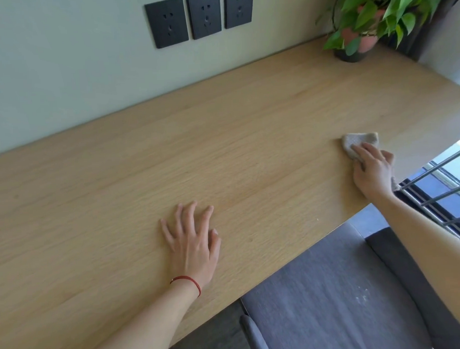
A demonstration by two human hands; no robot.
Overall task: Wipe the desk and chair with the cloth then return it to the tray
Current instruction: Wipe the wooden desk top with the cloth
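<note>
The tray named in the task lies outside the view, and the chair [342, 296] shows only in part: a grey upholstered seat and one armrest tucked below the counter's near edge, cut off at the bottom of the frame. The potted plant [360, 40] in the far right corner is cropped at the top, its pink pot half screened by leaves. Part of the cloth [354, 142] is hidden under the right hand [372, 172], whose fingers [365, 151] lie extended and flat, pressing the grey cloth onto the wooden counter [222, 153] near its right end; they press rather than clench. The left hand [192, 244] rests palm down on the bare counter, fingers spread wide, holding nothing, a red string [187, 281] around its wrist. Three dark wall sockets [203, 16] sit above the counter's back edge.
</note>
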